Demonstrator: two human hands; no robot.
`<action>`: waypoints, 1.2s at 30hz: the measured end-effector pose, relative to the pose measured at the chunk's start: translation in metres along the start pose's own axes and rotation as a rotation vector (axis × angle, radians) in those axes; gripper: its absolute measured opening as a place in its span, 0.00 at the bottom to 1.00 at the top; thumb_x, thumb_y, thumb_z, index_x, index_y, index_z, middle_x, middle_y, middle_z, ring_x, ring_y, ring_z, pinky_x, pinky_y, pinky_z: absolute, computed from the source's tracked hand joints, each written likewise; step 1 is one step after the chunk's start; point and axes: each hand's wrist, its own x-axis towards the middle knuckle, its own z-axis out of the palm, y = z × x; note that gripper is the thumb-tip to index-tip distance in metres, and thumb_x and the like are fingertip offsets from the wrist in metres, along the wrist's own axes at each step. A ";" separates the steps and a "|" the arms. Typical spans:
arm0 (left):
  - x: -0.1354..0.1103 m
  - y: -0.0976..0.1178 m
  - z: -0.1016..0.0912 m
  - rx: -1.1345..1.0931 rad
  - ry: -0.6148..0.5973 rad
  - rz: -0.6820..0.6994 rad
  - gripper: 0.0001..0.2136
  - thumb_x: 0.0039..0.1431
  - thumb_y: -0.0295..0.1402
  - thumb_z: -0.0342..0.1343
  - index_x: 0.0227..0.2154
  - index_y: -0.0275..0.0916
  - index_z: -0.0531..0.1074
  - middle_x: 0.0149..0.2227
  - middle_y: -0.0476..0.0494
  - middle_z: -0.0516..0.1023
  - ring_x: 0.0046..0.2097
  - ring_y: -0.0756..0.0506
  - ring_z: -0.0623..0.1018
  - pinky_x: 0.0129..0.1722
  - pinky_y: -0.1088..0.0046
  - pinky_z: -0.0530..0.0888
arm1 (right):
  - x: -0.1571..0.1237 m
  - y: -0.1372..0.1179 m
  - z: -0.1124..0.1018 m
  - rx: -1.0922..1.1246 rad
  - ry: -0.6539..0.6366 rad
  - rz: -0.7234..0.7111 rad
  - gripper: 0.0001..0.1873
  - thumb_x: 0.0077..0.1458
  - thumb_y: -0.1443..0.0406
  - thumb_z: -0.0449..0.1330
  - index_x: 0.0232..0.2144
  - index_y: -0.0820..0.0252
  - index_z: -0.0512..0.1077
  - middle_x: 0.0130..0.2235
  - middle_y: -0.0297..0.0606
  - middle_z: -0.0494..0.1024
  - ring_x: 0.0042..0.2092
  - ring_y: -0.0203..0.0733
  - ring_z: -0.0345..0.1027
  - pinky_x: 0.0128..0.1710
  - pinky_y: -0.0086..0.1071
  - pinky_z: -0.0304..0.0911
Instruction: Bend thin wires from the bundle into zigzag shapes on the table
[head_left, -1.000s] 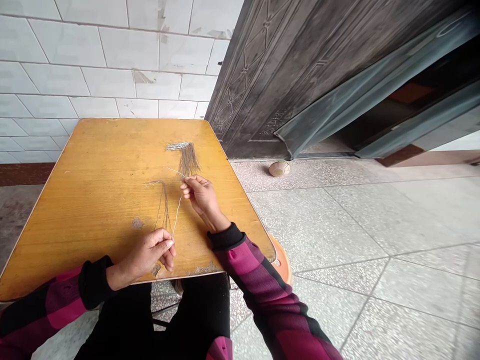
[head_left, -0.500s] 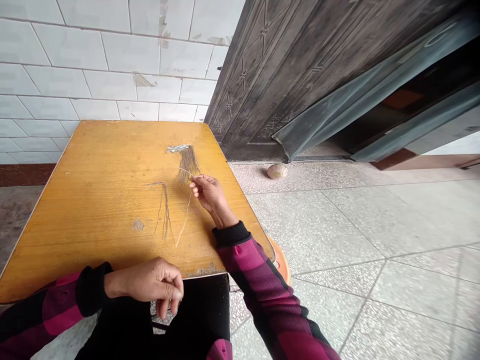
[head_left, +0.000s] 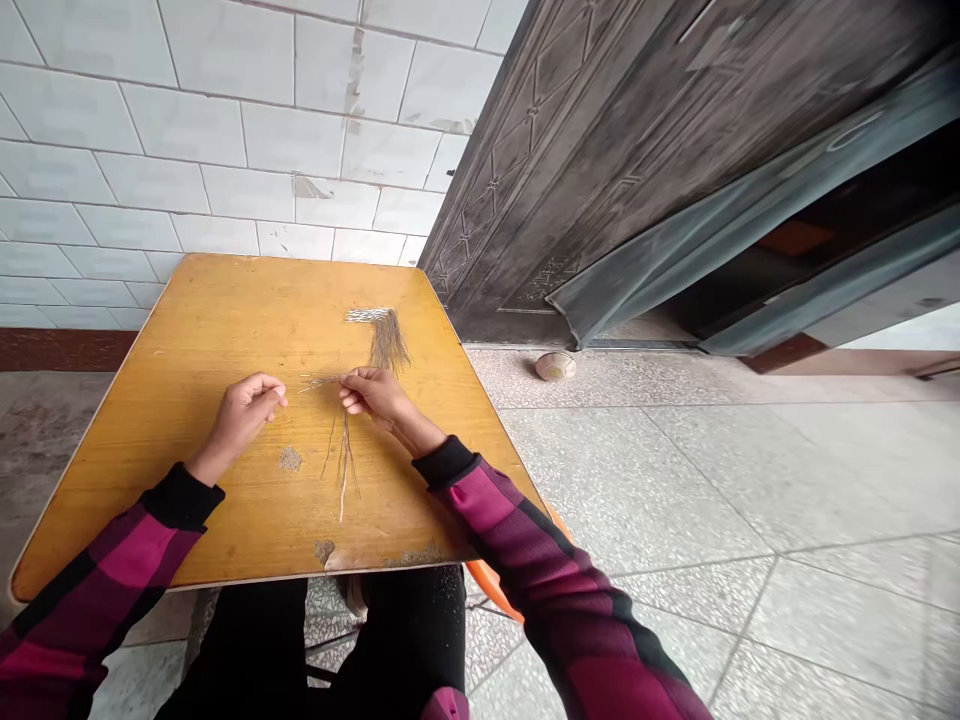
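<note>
Pinching a thin fibre strand (head_left: 343, 465) in a narrow grip, the R hand (head_left: 375, 395) sits mid-table, strand's ends hanging toward the near edge, one short tip poking left. Head view: L hand (head_left: 244, 415) has come up from the near edge, now just left of the R hand, fingers curled into a narrow grip; can't tell if anything's in it. Fibre bundle (head_left: 388, 342) lies further on, apart from both hands, w/ a silver strip (head_left: 369, 315) at its top, on the yellow table (head_left: 225, 330).
</note>
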 end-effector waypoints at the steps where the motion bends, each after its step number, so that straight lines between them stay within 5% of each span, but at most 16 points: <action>1: 0.003 -0.008 -0.001 0.029 0.009 0.004 0.08 0.54 0.36 0.54 0.28 0.36 0.70 0.26 0.48 0.75 0.21 0.54 0.67 0.22 0.78 0.64 | 0.005 -0.001 0.004 -0.036 0.002 0.013 0.11 0.55 0.71 0.57 0.21 0.63 0.67 0.20 0.31 0.74 0.18 0.28 0.66 0.17 0.19 0.63; 11: 0.001 -0.029 0.010 0.299 -0.084 0.152 0.06 0.54 0.34 0.52 0.28 0.38 0.70 0.24 0.48 0.75 0.27 0.49 0.73 0.30 0.74 0.69 | 0.024 0.006 0.001 -0.349 0.071 -0.022 0.15 0.54 0.72 0.58 0.17 0.62 0.66 0.14 0.32 0.72 0.16 0.33 0.67 0.16 0.22 0.63; 17: 0.000 -0.028 0.006 0.454 -0.110 0.225 0.04 0.56 0.30 0.50 0.31 0.38 0.70 0.30 0.47 0.76 0.30 0.49 0.75 0.33 0.73 0.70 | 0.008 0.006 -0.011 -0.423 0.113 -0.102 0.13 0.54 0.68 0.59 0.19 0.61 0.66 0.16 0.31 0.72 0.18 0.33 0.68 0.17 0.22 0.63; 23: 0.011 -0.011 0.005 0.868 -0.205 0.346 0.08 0.57 0.27 0.52 0.39 0.36 0.71 0.43 0.40 0.72 0.37 0.46 0.74 0.37 0.69 0.71 | -0.016 0.024 -0.027 -0.590 0.128 -0.220 0.08 0.54 0.66 0.57 0.23 0.60 0.68 0.16 0.29 0.70 0.17 0.32 0.65 0.19 0.23 0.59; 29: 0.046 0.016 0.039 1.230 -0.406 0.561 0.09 0.58 0.23 0.48 0.38 0.33 0.72 0.43 0.35 0.70 0.46 0.41 0.71 0.39 0.66 0.70 | -0.029 0.026 -0.023 -0.900 0.072 -0.305 0.08 0.56 0.65 0.56 0.27 0.61 0.73 0.20 0.32 0.73 0.23 0.34 0.65 0.27 0.26 0.57; 36: 0.087 0.031 0.070 1.340 -0.668 0.568 0.10 0.57 0.23 0.49 0.35 0.33 0.75 0.39 0.36 0.75 0.45 0.40 0.73 0.40 0.65 0.69 | -0.037 0.020 -0.019 -1.072 0.085 -0.355 0.08 0.56 0.65 0.57 0.31 0.62 0.75 0.31 0.38 0.78 0.31 0.37 0.68 0.32 0.28 0.55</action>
